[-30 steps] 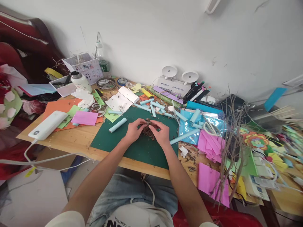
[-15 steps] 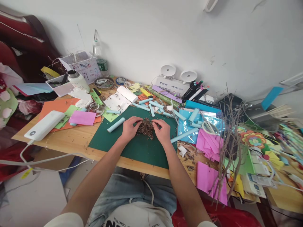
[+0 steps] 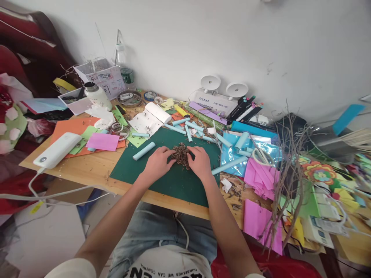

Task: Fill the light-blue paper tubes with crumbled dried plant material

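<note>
A clump of dried brown plant bits [image 3: 181,156] lies on the green cutting mat [image 3: 171,189] in the middle of the table. My left hand [image 3: 159,163] grips its left side, with the thumb and curled fingertips against it. On the opposite side my right hand [image 3: 199,162] pinches the clump's right edge. Some of the fingertips are hidden behind the bits. Left of my left hand a pale blue paper tube [image 3: 144,151] rests on the mat. Several more blue tubes [image 3: 189,133] are heaped beyond the clump.
A white power bank [image 3: 58,150] with a cable sits at the left. A white bottle [image 3: 97,95] stands behind it. Scissors [image 3: 262,156] and pink paper [image 3: 260,178] lie to the right, beside upright bare twigs [image 3: 285,181]. An emergency light [image 3: 214,101] stands against the wall.
My left hand has shifted slightly left and down, its fingers lower beside the clump. The right-hand fingers have spread a little over the clump's edge. The whole view has shifted slightly.
</note>
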{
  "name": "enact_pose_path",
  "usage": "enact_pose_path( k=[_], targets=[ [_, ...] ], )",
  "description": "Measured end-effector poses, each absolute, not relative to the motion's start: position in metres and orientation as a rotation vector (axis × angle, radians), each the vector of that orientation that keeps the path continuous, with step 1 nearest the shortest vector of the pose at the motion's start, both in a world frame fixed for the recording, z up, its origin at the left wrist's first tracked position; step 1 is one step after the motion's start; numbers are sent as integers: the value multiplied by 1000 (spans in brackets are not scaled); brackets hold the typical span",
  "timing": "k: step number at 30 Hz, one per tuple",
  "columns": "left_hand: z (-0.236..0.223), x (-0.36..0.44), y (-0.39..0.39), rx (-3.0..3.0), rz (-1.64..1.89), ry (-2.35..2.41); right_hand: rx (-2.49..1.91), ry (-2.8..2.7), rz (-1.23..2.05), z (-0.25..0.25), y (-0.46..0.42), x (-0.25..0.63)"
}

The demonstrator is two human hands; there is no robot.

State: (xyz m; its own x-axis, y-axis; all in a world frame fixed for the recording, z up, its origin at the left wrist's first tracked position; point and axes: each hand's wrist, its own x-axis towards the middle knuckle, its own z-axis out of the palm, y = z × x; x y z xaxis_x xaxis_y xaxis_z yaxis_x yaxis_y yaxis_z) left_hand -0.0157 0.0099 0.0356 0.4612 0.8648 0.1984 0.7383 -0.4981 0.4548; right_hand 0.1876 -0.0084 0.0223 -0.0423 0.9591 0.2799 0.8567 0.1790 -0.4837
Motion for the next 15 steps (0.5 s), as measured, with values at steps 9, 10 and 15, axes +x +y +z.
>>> enact_pose_path(
  k=[9,10,15],
  targets=[
    [27,1,11,2454,446,1340,-1612,-1804,144,16,-7,189],
    [29,0,12,2424,484,1335,-1584,-1773,143,17,-7,189],
    [35,-7,19,2217,810,1185,-1418,-1666,351,29,-11,184]
  ],
)
